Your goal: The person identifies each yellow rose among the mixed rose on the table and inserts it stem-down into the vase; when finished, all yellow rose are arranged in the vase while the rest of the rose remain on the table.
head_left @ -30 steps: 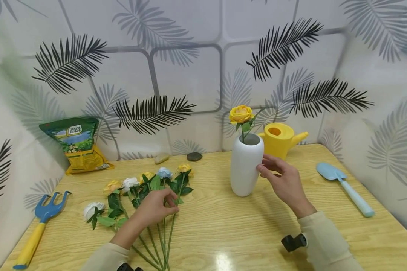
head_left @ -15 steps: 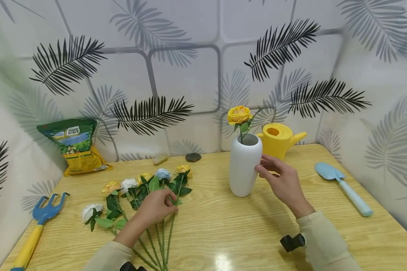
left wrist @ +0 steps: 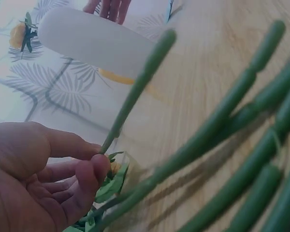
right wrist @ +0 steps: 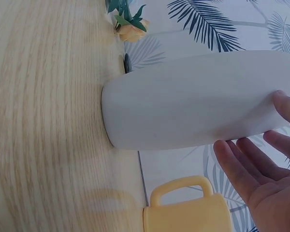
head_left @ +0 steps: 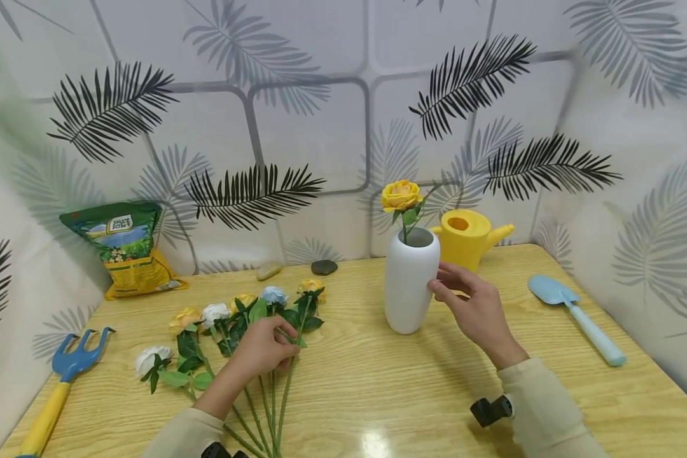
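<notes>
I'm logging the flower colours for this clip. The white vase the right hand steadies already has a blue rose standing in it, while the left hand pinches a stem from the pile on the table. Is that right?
Not quite: the rose standing in the white vase is yellow, not blue, as the head view shows. The rest holds: the right hand touches the vase's side and the left hand pinches a stem from the pile.

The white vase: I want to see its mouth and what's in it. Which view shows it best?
The head view: the white vase stands upright, one yellow rose in its open mouth. The right wrist view shows only its body and base; the left wrist view a blurred side.
</notes>
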### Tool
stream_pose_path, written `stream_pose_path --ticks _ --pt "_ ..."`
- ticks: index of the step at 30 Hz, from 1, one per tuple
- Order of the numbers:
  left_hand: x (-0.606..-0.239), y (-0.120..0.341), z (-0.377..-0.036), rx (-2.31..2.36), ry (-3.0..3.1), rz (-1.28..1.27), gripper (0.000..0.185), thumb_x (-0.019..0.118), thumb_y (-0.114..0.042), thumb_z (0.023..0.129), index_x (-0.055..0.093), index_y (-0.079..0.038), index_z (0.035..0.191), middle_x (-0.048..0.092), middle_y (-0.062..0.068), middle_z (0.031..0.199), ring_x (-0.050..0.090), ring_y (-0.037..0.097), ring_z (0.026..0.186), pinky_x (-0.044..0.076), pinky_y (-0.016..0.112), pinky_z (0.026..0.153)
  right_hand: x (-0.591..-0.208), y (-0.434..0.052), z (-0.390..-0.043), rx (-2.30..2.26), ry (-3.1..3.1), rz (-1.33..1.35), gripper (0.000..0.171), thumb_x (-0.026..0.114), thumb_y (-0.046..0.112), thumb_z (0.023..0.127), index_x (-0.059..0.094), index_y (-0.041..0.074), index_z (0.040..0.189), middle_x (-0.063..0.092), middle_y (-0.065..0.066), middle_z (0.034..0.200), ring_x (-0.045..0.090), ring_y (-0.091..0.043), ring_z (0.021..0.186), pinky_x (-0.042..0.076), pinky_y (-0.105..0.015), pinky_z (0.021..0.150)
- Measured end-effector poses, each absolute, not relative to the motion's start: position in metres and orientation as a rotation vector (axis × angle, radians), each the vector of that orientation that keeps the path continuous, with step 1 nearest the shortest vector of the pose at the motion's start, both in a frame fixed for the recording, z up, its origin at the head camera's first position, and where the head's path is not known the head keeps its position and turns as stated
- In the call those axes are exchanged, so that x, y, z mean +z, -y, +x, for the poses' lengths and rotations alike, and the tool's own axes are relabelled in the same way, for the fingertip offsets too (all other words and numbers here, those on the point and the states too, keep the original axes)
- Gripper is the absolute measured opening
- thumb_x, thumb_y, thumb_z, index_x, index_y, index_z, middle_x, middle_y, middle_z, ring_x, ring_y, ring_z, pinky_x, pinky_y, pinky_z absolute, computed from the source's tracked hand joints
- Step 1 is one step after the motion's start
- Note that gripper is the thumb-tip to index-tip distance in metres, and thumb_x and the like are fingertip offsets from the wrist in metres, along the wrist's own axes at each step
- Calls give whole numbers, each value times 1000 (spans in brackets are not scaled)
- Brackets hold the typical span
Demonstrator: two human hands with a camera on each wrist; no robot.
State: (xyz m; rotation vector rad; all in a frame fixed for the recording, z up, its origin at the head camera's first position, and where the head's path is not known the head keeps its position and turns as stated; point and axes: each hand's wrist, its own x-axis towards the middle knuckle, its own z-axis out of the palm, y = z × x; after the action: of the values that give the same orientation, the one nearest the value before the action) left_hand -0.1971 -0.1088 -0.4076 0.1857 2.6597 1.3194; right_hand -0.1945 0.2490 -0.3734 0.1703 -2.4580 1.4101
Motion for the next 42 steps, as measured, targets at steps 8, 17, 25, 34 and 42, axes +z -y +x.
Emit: stream_pose_path --ticks 8,17,25,34,42 --pt "-399 107 -197 1483 -2538 209 18 70 0 91 65 3 108 69 15 79 65 20 57 54 34 54 -374 -249 -194 1406 2464 170 50 65 32 99 57 9 142 69 -16 125 68 -29 109 57 -20 86" --pt "-378 94 -200 1745 -2419 270 19 68 0 92 63 2 110 71 20 89 66 22 65 58 41 64 -373 -252 -196 1409 2468 178 51 65 33 99 57 9 143 69 -17 126 67 -30 112 57 -21 87" --pt "-355 73 -200 2019 -2328 362 35 69 0 92 62 -3 126 70 5 88 65 19 64 57 34 64 -374 -250 -196 1422 2458 183 50 66 32 99 57 8 142 69 -17 126 67 -30 111 56 -17 85" --pt "-328 43 -207 2169 -2267 611 47 68 5 92 58 -3 136 70 6 94 65 9 70 56 26 63 -375 -250 -197 1429 2431 195 48 66 28 99 58 6 140 69 -18 124 68 -30 110 57 -17 84" --pt "-303 19 -220 2207 -2303 736 45 68 6 92 60 -3 134 67 11 97 65 8 74 56 23 65 -375 -250 -197 1421 2430 194 47 66 27 99 59 6 140 70 -17 124 68 -29 109 58 -22 84"
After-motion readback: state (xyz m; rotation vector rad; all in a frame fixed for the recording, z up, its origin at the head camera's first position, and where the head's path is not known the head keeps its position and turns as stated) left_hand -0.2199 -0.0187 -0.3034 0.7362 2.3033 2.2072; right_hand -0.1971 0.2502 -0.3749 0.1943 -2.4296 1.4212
